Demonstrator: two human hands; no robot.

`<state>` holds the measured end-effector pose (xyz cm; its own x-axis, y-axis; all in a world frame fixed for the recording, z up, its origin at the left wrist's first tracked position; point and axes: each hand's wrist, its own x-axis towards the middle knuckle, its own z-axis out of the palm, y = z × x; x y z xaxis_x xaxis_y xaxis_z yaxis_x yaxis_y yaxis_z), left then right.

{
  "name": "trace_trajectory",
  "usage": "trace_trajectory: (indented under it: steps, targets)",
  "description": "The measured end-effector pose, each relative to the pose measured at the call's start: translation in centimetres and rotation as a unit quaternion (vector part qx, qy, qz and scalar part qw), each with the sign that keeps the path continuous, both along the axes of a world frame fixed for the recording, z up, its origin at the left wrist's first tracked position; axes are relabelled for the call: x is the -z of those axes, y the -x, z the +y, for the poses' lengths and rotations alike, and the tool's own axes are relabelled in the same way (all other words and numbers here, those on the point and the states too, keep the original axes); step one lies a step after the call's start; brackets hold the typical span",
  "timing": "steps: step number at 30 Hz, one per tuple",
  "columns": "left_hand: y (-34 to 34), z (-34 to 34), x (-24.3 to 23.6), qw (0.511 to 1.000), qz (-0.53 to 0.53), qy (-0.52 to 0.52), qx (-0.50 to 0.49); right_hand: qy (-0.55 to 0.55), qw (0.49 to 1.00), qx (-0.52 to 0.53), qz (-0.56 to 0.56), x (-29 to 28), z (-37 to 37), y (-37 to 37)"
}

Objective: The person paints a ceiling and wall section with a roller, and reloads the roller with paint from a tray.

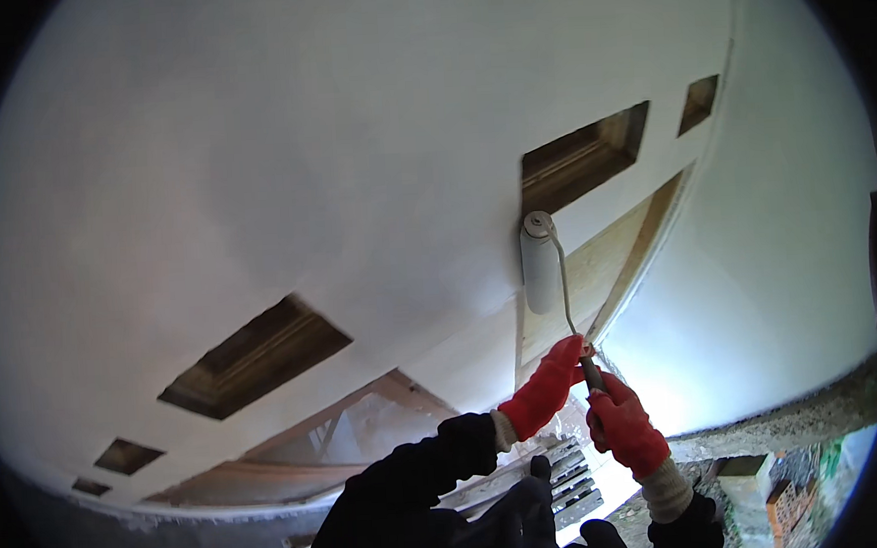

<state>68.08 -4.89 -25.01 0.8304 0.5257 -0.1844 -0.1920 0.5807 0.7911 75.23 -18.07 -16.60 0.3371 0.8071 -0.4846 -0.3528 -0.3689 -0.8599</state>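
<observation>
A paint roller [538, 269] with a white sleeve and a bent wire frame is held up against the white wall [374, 178]. Its sleeve lies just below the corner of a dark rectangular opening [587, 157]. My right hand [625, 425], in a red glove with a pale knit cuff, is wrapped round the roller's dark handle [591, 373]. Gloved the same way, my left hand [546, 391] is closed at the top of that handle, where the wire enters it; its fingertips are partly hidden.
Further recesses [254, 357] break the wall at left. Beneath them is a wood-framed pane [338, 433]; a pale wooden panel [597, 266] lies behind the roller. Another white wall [766, 287] curves along the right. Below are a slatted pallet [574, 485] and bricks [786, 507].
</observation>
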Motion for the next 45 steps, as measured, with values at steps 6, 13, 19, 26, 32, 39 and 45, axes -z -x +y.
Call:
trace_trajectory:
  steps: [6,13,19,26,32,39,45]
  targets:
    - [7.5,-0.4,-3.8,0.990,-0.059,0.127,0.017,0.022,0.998,-0.055,-0.005,-1.3,-0.9,7.0]
    - [16.3,-1.8,-2.8,0.986,-0.070,0.138,-0.061,0.022,0.990,-0.126,-0.065,-0.1,-0.9,14.8]
    - [24.9,-2.5,-2.9,0.973,-0.056,0.183,-0.126,-0.033,0.965,-0.223,-0.135,2.3,-0.5,20.6]
    - [35.2,-2.7,-2.7,0.971,-0.076,0.102,-0.202,0.043,0.946,-0.317,-0.060,2.1,1.9,28.9]
    - [42.4,-2.6,-1.1,0.950,-0.066,0.094,-0.291,0.047,0.925,-0.376,-0.023,1.6,4.0,35.8]
    - [48.8,-1.6,1.2,0.896,-0.092,0.066,-0.429,0.021,0.881,-0.472,0.015,2.6,7.8,41.6]
    - [56.5,-0.8,-1.7,0.863,-0.053,0.057,-0.498,-0.013,0.846,-0.533,0.015,2.8,10.7,48.3]
